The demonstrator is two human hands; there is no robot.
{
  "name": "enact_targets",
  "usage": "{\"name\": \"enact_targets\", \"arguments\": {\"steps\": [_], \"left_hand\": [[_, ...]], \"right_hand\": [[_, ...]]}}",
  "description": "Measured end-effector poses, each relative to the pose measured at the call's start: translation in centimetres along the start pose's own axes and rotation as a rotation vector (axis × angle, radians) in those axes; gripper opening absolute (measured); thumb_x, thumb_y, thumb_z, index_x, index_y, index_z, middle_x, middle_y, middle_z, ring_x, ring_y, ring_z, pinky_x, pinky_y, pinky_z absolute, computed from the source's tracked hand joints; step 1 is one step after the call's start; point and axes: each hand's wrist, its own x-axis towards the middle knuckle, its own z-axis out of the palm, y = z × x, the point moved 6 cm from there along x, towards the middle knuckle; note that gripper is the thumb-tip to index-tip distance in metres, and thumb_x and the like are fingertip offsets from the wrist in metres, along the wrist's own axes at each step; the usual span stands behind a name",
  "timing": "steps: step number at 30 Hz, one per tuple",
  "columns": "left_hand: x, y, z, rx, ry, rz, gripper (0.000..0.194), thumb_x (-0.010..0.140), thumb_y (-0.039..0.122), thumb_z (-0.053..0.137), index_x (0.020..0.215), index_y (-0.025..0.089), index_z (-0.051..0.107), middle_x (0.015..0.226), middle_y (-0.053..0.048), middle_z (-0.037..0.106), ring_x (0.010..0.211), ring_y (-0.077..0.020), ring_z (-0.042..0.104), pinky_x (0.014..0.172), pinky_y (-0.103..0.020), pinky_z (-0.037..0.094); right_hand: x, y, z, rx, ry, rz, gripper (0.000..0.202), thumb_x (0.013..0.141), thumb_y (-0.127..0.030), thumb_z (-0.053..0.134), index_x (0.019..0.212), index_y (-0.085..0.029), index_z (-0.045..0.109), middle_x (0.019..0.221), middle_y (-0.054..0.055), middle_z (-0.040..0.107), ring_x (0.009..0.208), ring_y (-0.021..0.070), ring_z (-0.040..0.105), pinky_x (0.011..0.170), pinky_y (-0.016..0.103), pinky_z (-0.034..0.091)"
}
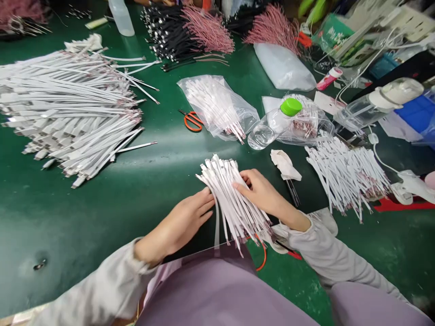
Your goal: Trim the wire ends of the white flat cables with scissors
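A bundle of short white flat cables (234,199) lies at the table's near edge, connector ends pointing away from me and bare reddish wire ends toward me. Along its left side rests my left hand (185,219), fingers stretched out and the tips touching the cables. My right hand (260,192) grips the bundle from the right, thumb on top and fingers curled at the edge. One cable (216,222) hangs apart on the bundle's left side. Beyond it lies a clear plastic bag (217,106) filled with similar cables, beside orange-handled scissors (193,121).
A large heap of white cables (78,104) covers the left back. Another pile (350,176) lies at right. A green-capped bottle (272,124), a crumpled tissue (285,164) and a clear water bottle (377,104) stand or lie around. Black and pink wire bundles (190,31) are at the back.
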Motion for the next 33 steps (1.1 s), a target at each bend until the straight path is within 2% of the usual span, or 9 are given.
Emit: {"name": "enact_targets", "arguments": {"steps": [4,9,12,16,18,20,24,28,33], "left_hand": [[4.6,1.5,2.9,-0.147,-0.049,-0.050,0.059,0.104,0.039,0.011,0.140,0.013,0.051,0.123,-0.015,0.070,0.112,-0.0210,0.068,0.094,-0.038,0.054],[6.9,1.3,3.9,-0.193,-0.051,-0.004,0.044,0.101,0.032,0.030,0.133,0.015,0.054,0.132,-0.013,0.065,0.122,-0.0195,0.061,0.098,-0.038,0.052],[7.0,1.8,2.8,0.129,0.022,0.151,0.038,0.093,0.020,0.041,0.125,0.011,0.059,0.125,-0.014,0.067,0.122,-0.0218,0.060,0.102,-0.039,0.050],[7.2,4.1,-0.8,0.738,0.443,0.409,0.037,0.084,0.008,0.044,0.116,0.009,0.064,0.129,-0.020,0.060,0.122,-0.0275,0.057,0.104,-0.044,0.047],[8.2,5.2,-1.7,0.945,0.566,0.509,0.038,0.082,0.007,0.046,0.116,0.010,0.064,0.140,-0.021,0.052,0.132,-0.0309,0.050,0.108,-0.048,0.043],[10.2,5.9,-2.0,1.105,0.577,0.553,0.044,0.081,0.009,0.050,0.124,0.008,0.060,0.150,-0.023,0.043,0.142,-0.0350,0.037,0.115,-0.053,0.033],[14.0,6.5,-3.0,1.208,0.565,0.389,0.061,0.086,0.014,0.044,0.144,-0.004,0.038,0.158,-0.027,0.028,0.148,-0.0360,0.026,0.117,-0.055,0.028],[14.2,7.6,-3.4,1.175,0.624,0.378,0.069,0.087,0.013,0.039,0.152,-0.003,0.022,0.163,-0.023,0.014,0.151,-0.0325,0.018,0.118,-0.053,0.029],[14.2,8.0,-2.8,1.129,0.561,0.348,0.077,0.083,0.017,0.045,0.153,-0.002,0.020,0.165,-0.019,0.005,0.153,-0.0321,0.011,0.121,-0.054,0.023]], "right_hand": [[-0.7,-2.5,1.4,-0.096,-0.104,-0.112,0.027,0.076,-0.029,0.071,0.091,-0.022,0.049,0.092,0.005,0.056,0.090,0.0236,0.060,0.072,0.034,0.051],[0.3,-1.0,0.5,-0.164,-0.021,-0.063,0.025,0.072,-0.008,0.053,0.084,-0.024,0.038,0.082,0.002,0.055,0.069,0.0187,0.059,0.055,0.027,0.040],[1.4,0.2,-0.3,0.063,-0.069,0.075,0.021,0.073,-0.012,0.053,0.084,-0.024,0.040,0.069,-0.002,0.054,0.059,0.0174,0.058,0.052,0.026,0.039],[1.8,0.8,-1.6,0.677,-0.200,0.281,0.029,0.071,-0.030,0.063,0.095,-0.021,0.048,0.074,-0.002,0.061,0.054,0.0155,0.060,0.053,0.030,0.048],[1.8,0.7,-2.5,0.812,-0.225,0.352,0.033,0.067,-0.036,0.070,0.090,-0.020,0.053,0.074,-0.001,0.062,0.051,0.0132,0.057,0.051,0.029,0.047],[1.9,0.4,-3.2,0.832,-0.255,0.393,0.033,0.064,-0.036,0.076,0.082,-0.018,0.056,0.066,-0.002,0.060,0.048,0.0112,0.053,0.048,0.027,0.043],[2.8,-0.6,-3.5,0.868,-0.307,0.398,0.030,0.065,-0.030,0.077,0.085,-0.018,0.058,0.063,-0.004,0.057,0.048,0.0097,0.050,0.045,0.024,0.040],[5.7,-0.9,-3.1,0.900,-0.311,0.374,0.029,0.065,-0.021,0.075,0.088,-0.019,0.057,0.076,-0.001,0.062,0.050,0.0089,0.052,0.044,0.024,0.042],[12.9,-2.5,-3.4,0.690,-0.197,0.185,0.016,0.075,-0.016,0.067,0.088,-0.015,0.058,0.057,-0.004,0.054,0.043,0.0106,0.050,0.042,0.024,0.041]]}}
